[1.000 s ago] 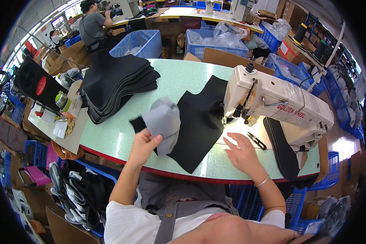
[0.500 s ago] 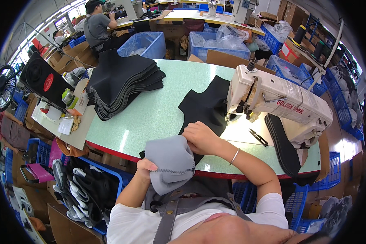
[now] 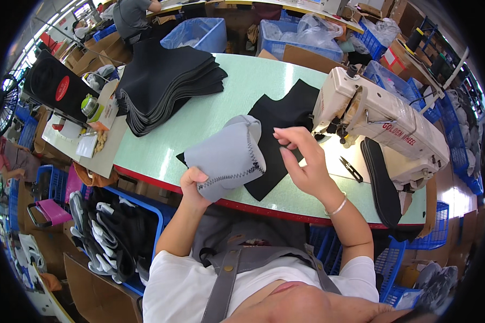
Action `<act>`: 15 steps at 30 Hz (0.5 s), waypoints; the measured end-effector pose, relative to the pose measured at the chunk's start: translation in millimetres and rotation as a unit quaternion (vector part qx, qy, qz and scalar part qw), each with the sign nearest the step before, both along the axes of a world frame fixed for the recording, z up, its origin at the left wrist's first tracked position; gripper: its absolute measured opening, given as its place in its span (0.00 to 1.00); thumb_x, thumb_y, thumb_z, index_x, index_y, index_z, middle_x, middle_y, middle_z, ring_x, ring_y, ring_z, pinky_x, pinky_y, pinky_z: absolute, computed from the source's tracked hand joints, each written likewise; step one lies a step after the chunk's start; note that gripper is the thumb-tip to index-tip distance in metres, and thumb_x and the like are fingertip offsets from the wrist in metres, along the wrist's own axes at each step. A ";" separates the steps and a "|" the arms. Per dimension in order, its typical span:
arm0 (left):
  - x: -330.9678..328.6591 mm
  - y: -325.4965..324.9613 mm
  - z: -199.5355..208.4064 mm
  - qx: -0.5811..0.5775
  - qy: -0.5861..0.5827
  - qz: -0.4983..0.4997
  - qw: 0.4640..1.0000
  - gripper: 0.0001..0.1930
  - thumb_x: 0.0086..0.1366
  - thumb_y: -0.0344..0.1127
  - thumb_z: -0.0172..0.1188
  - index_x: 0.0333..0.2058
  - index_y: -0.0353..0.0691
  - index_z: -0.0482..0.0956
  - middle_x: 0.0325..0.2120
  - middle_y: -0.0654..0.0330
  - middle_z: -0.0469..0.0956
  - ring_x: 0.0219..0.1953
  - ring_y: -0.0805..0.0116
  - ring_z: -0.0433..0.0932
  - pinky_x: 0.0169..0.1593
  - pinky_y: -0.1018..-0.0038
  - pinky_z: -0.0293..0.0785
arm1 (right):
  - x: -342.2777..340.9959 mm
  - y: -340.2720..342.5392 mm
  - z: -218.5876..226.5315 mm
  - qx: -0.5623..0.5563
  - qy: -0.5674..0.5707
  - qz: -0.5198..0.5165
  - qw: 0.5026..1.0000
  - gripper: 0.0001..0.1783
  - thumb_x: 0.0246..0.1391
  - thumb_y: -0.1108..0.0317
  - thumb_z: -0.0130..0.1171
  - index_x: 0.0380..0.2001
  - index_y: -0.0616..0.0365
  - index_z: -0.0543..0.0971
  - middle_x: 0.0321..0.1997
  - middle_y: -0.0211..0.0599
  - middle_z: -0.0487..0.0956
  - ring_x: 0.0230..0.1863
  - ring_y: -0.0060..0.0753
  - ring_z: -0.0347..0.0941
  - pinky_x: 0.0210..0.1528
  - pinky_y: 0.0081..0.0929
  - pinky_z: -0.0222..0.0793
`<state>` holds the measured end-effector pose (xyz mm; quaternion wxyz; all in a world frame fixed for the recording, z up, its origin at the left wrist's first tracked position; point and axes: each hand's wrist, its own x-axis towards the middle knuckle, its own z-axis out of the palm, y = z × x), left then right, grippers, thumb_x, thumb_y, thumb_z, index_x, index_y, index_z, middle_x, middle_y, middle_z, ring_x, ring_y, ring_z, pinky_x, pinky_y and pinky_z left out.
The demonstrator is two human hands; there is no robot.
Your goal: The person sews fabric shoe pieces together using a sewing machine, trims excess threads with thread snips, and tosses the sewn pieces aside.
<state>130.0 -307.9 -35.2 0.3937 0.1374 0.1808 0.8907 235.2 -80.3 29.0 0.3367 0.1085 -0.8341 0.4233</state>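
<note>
A grey fabric piece (image 3: 221,153), stitched in dark zigzag seams and shaped like a short sleeve, is gripped at its lower left edge by my left hand (image 3: 193,185). It is held tilted above the table's front edge. My right hand (image 3: 304,159) hovers just right of the piece, apart from it, fingers parted and holding nothing. Beneath both lies a black cut fabric panel (image 3: 280,113), its far right part by the needle end of a white sewing machine (image 3: 382,116). Small thread snips (image 3: 351,169) rest on the table in front of the machine.
A thick stack of black panels (image 3: 164,86) sits on the green table (image 3: 248,72) at the far left. Long black pieces (image 3: 381,183) lie at the right. A blue crate of sewn pieces (image 3: 159,215) stands below left. Plastic-lined blue bins (image 3: 215,37) are beyond the table.
The grey piece has been raised away from my body and turned, showing its seams. My right hand has let go of it and moved right, its fingers opening.
</note>
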 end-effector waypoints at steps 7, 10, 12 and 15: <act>10.1 9.0 8.1 -0.024 0.059 -0.024 0.998 0.41 0.39 0.33 0.55 0.59 0.30 0.62 0.54 0.46 0.71 0.54 0.49 0.73 0.58 0.58 0.69 | 11.7 -24.0 19.2 0.279 0.148 0.022 0.949 0.19 0.40 0.72 0.63 0.40 0.56 0.78 0.41 0.36 0.76 0.45 0.37 0.73 0.48 0.35 0.69; 7.4 0.5 -5.6 0.009 0.206 -0.080 0.975 0.41 0.42 0.34 0.65 0.59 0.33 0.65 0.53 0.47 0.72 0.56 0.49 0.72 0.63 0.59 0.63 | 17.1 -29.0 8.0 0.375 0.190 0.013 0.907 0.11 0.42 0.71 0.62 0.34 0.54 0.80 0.39 0.31 0.77 0.47 0.32 0.73 0.49 0.35 0.69; 3.6 -1.6 -15.0 0.001 0.237 -0.072 0.969 0.40 0.42 0.34 0.64 0.59 0.33 0.66 0.53 0.47 0.73 0.56 0.50 0.72 0.63 0.60 0.63 | 24.5 -34.1 -4.2 0.391 0.211 0.030 0.895 0.07 0.44 0.72 0.61 0.30 0.53 0.80 0.36 0.29 0.77 0.46 0.30 0.74 0.47 0.34 0.70; 29.7 18.3 -17.2 -0.026 0.314 -0.056 0.947 0.39 0.43 0.34 0.64 0.58 0.34 0.66 0.53 0.48 0.73 0.56 0.50 0.72 0.62 0.60 0.63 | 36.1 -69.2 -39.9 0.383 0.226 0.147 0.884 0.05 0.46 0.70 0.58 0.28 0.58 0.78 0.33 0.30 0.75 0.41 0.30 0.72 0.42 0.29 0.70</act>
